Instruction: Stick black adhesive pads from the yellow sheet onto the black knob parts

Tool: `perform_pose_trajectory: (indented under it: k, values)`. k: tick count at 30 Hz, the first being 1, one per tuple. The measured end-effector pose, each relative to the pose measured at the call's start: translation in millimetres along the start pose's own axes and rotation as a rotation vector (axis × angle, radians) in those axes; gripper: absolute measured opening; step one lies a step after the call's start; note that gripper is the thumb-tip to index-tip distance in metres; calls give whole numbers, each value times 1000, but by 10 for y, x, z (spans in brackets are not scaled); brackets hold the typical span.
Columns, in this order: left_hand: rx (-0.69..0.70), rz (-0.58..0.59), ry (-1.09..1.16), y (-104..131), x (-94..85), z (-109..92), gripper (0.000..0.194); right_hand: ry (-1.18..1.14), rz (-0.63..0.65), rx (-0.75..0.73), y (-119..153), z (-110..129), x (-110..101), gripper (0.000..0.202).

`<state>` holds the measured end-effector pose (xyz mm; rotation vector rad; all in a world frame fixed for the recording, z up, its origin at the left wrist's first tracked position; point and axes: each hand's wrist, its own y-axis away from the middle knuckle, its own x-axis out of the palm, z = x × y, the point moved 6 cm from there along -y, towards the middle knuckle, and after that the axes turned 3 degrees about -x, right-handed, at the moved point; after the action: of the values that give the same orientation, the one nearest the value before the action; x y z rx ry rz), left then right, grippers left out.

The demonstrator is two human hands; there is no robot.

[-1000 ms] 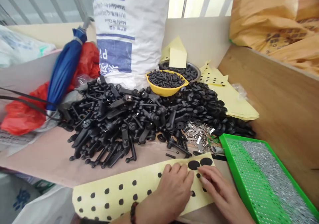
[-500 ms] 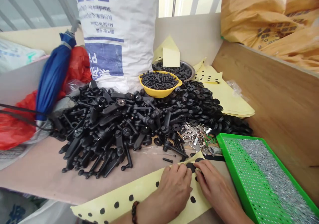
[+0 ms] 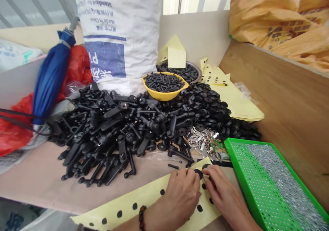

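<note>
A yellow sheet [image 3: 149,196] bearing black round stickers lies slantwise across the table's near edge. My left hand [image 3: 181,196], with a beaded bracelet at the wrist, rests on it with curled, closed fingers beside a large black round sticker [image 3: 198,173]. From the other side, my right hand [image 3: 222,193] has its thumb and fingers pinched at that sticker's edge; the fingertips are partly hidden. Just beyond the sheet are a ribbed black peg [image 3: 173,166] and a small black ring [image 3: 180,162].
A pile of black plastic crank handles [image 3: 108,131] spreads behind. Farther back stands a yellow bowl [image 3: 164,95] of ribbed pegs. Metal clips [image 3: 203,142] lie near a green tray [image 3: 257,190] of small metal pins. A wooden board [image 3: 282,94] borders the right; a white sack [image 3: 138,28] stands behind.
The view has shifted slightly. Both hands remain at the same large black sticker, with only small finger movement.
</note>
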<state>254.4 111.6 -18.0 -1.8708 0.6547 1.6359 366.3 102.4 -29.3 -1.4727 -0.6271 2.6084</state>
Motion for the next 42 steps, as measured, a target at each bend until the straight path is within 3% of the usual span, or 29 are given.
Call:
perform_pose_trajectory:
  k: [8,20,34,42]
  values:
    - [10,0,15,13,22,1,18,50,12,48,-34,1,87,15]
    - [41,38,4,43,33,-2,20,-160,115,65,-68,2,36,20]
    - [43,85,142,63,-64,80,15,-234,67,78,-57,47,-3,15]
    - [37,77,157,109,-73,91,17,-231,43,-13,1,-2,-21,15]
